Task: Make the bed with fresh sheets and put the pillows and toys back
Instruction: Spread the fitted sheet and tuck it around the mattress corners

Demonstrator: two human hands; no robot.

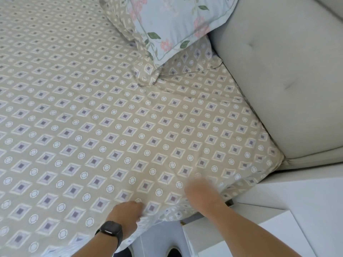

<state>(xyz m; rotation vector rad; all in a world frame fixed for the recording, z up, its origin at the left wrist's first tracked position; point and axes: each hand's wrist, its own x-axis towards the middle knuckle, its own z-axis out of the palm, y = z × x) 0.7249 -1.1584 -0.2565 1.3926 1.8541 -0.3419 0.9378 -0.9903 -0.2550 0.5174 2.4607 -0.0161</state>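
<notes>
A beige sheet (115, 115) with purple diamonds and white circles covers the mattress, smooth apart from faint creases. My left hand (128, 212), with a black watch on the wrist, pinches the sheet at the near edge of the bed. My right hand (200, 191) is blurred and lies flat on the sheet close to the near right corner, fingers apart. At the head of the bed a pillow in the same beige pattern (185, 65) lies under a light blue floral pillow (178, 21). No toys are in view.
A padded cream headboard (278, 75) runs along the right side of the mattress. A white bedside surface (289, 197) stands beside the near right corner. Pale floor (157, 236) shows below the bed edge between my arms.
</notes>
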